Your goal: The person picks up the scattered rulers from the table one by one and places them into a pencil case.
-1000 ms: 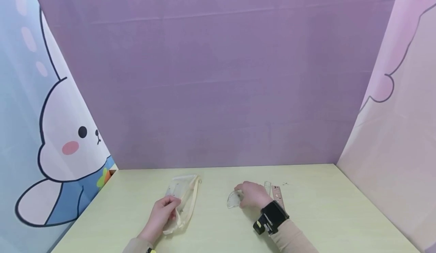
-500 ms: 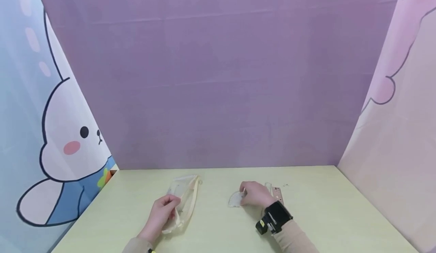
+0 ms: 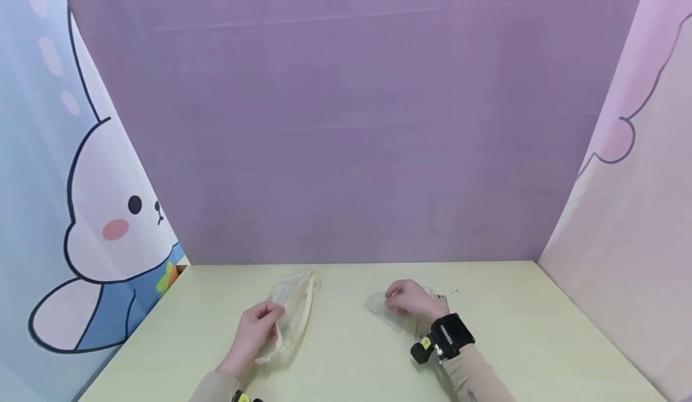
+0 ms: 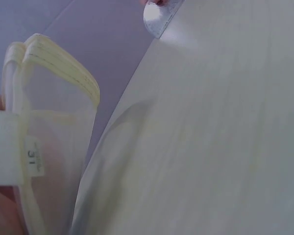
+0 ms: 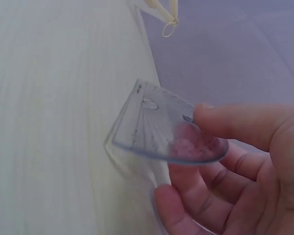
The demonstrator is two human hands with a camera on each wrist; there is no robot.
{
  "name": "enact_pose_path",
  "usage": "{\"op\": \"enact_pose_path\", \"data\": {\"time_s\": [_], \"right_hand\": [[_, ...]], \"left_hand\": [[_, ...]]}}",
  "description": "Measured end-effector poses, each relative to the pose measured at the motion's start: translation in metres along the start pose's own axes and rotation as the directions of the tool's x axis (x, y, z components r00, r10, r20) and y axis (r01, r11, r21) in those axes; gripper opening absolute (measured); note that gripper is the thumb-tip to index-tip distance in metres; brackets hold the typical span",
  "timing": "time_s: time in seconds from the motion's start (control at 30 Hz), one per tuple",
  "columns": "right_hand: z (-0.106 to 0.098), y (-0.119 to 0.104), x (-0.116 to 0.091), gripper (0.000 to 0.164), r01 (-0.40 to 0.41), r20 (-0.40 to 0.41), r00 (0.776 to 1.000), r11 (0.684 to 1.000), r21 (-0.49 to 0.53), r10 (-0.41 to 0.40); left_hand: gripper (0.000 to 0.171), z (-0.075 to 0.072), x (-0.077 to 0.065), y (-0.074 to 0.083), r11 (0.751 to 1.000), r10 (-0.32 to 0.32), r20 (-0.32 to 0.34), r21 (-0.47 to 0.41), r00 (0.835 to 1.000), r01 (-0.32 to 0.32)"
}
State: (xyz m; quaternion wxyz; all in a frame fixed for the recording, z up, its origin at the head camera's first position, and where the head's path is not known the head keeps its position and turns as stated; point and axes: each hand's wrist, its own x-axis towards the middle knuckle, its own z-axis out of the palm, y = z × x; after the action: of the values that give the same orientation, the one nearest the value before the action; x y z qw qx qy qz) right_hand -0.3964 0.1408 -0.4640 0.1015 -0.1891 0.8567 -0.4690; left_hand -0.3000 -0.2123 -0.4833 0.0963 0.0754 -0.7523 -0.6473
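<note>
My left hand (image 3: 254, 333) pinches the near side of a translucent zip pouch (image 3: 296, 313) with cream edging, which stands tilted on the table. In the left wrist view the pouch's cream zip edge (image 4: 63, 71) and a small printed label (image 4: 35, 155) show. Between thumb and fingers my right hand (image 3: 415, 301) holds a clear plastic protractor (image 3: 381, 309). Seen from the right wrist, this protractor (image 5: 142, 127) is tilted and raised off the tabletop, its fan of printed lines visible, with fingers showing through it.
A pinkish ruler (image 3: 442, 300) with cut-out holes lies partly hidden behind the right hand, and a clear strip-like piece lies beside it. Small dark marks are on the table (image 3: 335, 366) farther back. A purple cloth (image 3: 351, 149) rises at the table's far edge.
The right hand has lifted the protractor from the table and tilted it, shifting slightly right. The left hand keeps its hold on the pouch, nearly unmoved.
</note>
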Motion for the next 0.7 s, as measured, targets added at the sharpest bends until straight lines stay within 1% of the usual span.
{"op": "enact_pose_path", "data": {"time_s": [0.07,0.2,0.33,0.53,0.7], "right_hand": [[-0.0001,0.0014,0.0018,0.020,-0.023,0.000,1.000,0.999,0.041,0.023],[-0.0006,0.0047,0.0048,0.024,-0.040,-0.004,0.999,0.992,0.117,0.041],[-0.0014,0.0058,0.0058,0.024,-0.062,-0.012,0.998,0.980,0.191,0.065],[-0.0013,0.0049,0.0062,0.027,-0.082,-0.027,0.995,0.967,0.243,0.092],[-0.0012,0.0038,0.0054,0.031,-0.102,-0.022,0.993,0.933,0.345,0.117]], "left_hand": [[0.019,-0.0010,-0.0001,0.0011,1.000,0.004,-0.004,0.000,1.000,-0.004],[0.019,-0.0021,0.0006,0.0014,1.000,0.008,-0.008,-0.017,1.000,-0.009],[0.018,-0.0016,0.0017,0.0011,0.999,0.010,0.000,-0.037,1.000,-0.010],[0.018,-0.0010,0.0032,0.0030,0.999,0.016,0.001,-0.047,1.000,-0.016],[0.020,-0.0022,0.0031,0.0031,0.999,0.009,-0.002,-0.046,1.000,-0.009]]}}
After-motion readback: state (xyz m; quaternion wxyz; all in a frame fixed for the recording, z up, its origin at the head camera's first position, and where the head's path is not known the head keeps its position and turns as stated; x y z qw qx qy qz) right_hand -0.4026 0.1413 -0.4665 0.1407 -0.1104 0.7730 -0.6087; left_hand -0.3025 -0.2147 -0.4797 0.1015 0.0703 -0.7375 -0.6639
